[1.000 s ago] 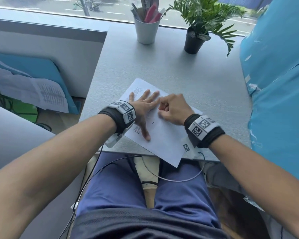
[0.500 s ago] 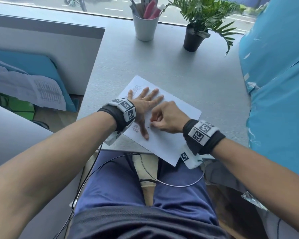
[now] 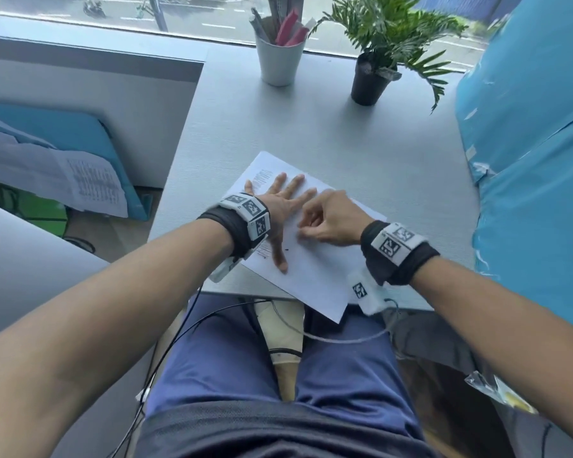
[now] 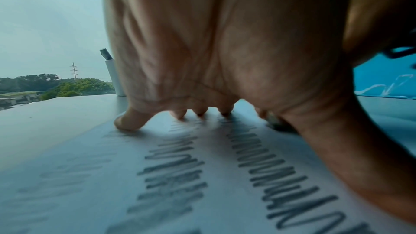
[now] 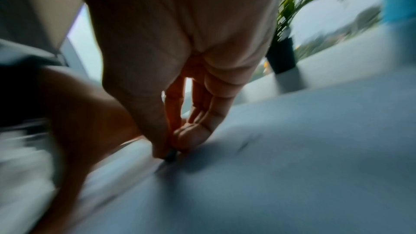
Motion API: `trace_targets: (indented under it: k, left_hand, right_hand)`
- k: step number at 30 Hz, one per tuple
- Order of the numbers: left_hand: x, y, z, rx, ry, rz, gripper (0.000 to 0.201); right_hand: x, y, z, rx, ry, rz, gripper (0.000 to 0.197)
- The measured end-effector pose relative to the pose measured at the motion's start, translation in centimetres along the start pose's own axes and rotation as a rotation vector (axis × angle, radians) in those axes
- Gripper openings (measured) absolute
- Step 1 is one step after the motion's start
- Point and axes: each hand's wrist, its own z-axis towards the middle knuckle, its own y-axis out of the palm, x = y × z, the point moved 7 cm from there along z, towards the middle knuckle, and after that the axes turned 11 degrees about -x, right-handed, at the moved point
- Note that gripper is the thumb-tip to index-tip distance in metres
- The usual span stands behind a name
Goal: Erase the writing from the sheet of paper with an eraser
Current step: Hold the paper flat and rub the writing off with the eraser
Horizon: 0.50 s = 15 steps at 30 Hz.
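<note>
Left hand point(image 3: 280, 206) flat, fingers spread, pinning sheet point(image 3: 315, 276) to bench point(image 3: 361, 143) against dragging; right hand point(image 3: 328, 223), grip pinched on small dark eraser point(image 5: 170, 155), rubs just beside it, scribbles point(image 4: 281, 172) remaining under left palm.

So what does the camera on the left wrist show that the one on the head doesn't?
Only the left wrist view shows, close up, the dark zigzag pencil scribbles under the palm, and fainter smudged rows beside them.

Only the head view shows the whole desk: the cup of pens, the potted plant, and the right hand pinching something small; the eraser itself is hidden there.

Both show the left hand pressed flat, fingers spread, on the sheet of paper.
</note>
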Motion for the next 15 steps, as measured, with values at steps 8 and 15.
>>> trace_targets:
  k: [8,15]
  left_hand:
    - [0.2,-0.2,-0.2,-0.007,-0.021,-0.008,0.17]
    - [0.5,-0.2,-0.4,-0.016,-0.027,-0.004,0.173]
  right_hand:
    - [1.2,-2.1,0.0,0.132,0.084,0.007,0.006]
    - [3.5,-4.8,0.9,0.19,0.142,0.063,0.006]
